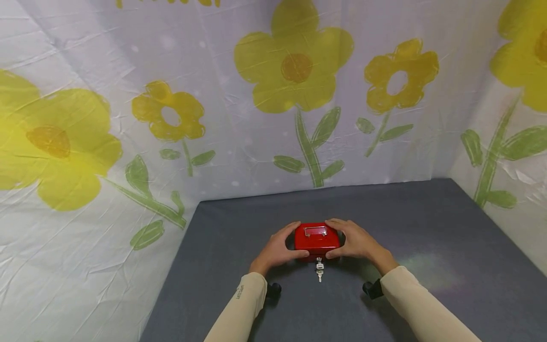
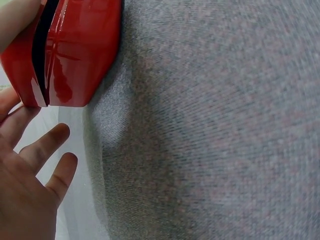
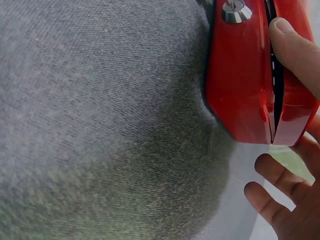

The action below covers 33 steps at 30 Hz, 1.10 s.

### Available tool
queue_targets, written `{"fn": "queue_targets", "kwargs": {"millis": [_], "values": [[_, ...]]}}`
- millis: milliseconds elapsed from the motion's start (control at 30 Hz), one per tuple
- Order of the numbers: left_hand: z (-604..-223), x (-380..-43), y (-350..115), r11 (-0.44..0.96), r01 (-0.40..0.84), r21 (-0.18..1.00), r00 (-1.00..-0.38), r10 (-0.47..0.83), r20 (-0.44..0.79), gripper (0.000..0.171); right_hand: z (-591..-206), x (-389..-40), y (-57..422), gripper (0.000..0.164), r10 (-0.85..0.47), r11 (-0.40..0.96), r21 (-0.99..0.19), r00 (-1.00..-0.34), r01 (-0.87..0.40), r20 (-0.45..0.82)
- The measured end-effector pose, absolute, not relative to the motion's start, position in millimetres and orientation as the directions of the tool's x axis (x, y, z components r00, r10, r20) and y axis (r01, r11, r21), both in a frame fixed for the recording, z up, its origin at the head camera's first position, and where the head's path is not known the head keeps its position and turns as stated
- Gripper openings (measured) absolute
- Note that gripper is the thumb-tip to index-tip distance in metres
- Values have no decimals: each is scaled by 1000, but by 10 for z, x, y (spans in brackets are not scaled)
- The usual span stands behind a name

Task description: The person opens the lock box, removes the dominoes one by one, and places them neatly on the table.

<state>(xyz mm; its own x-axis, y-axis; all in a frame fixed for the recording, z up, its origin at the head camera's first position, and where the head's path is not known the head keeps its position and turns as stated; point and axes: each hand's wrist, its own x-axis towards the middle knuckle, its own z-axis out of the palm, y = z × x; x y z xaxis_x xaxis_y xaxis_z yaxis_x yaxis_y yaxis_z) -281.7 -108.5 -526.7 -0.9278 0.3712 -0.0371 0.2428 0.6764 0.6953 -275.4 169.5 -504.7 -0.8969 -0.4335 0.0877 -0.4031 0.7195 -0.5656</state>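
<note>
A small red cash box [image 1: 316,243] sits on the dark table, a metal handle [image 1: 315,231] lying on its lid. Keys [image 1: 320,270] hang from the lock [image 3: 236,12] on its front. At the front, a dark gap [image 3: 278,82] shows between lid and body, so the lid is slightly raised. My left hand [image 1: 278,248] grips the lid's left side, thumb at the front and fingers toward the back. The right hand [image 1: 358,241] holds the right side the same way, its thumb [image 3: 295,55] at the lid's front edge. Some fingers of each hand stay off the box.
The table [image 1: 410,213] has a grey cloth-like surface. White sheeting [image 1: 239,142] printed with yellow flowers rises behind it and at both sides. Dark wrist-worn devices [image 1: 372,289] stick out under the beige sleeves [image 1: 414,294].
</note>
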Motion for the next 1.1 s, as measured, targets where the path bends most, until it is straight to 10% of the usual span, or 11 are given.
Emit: {"fn": "queue_targets", "kwargs": {"millis": [1100], "values": [[-5218, -2842, -1126, 606, 212, 767, -911, 406, -69, 95, -5094, -2696, 1751, 88, -477, 732, -497, -872, -466, 114]]}}
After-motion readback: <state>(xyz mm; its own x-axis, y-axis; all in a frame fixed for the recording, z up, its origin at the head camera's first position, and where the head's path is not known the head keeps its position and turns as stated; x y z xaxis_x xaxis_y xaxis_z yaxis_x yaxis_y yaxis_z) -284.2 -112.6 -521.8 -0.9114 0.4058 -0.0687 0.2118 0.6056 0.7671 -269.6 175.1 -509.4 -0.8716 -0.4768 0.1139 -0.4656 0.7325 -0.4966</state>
